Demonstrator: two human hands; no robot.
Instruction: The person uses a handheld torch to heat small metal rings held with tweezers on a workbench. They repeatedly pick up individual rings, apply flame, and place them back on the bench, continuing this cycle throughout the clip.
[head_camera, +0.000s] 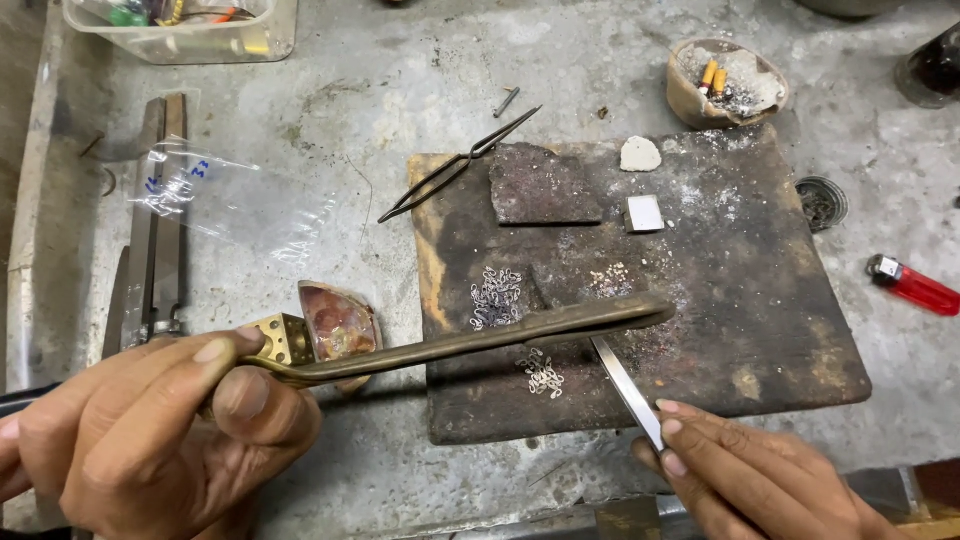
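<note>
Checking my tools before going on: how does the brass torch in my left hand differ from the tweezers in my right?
The brass torch is thick, dark, curved and lies across the soldering board; the tweezers are thin, flat, bright steel, angled steeply. The left hand wraps the torch; the right hand pinches the tweezers. Both point toward the small silver links.

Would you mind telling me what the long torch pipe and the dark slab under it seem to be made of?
Torch pipe: likely brass, judging by the yellow block near the left hand, tarnished brown along the tube. Slab: possibly charred wood or a soldering block; scorched, ash-dusted, matte surface.
</note>
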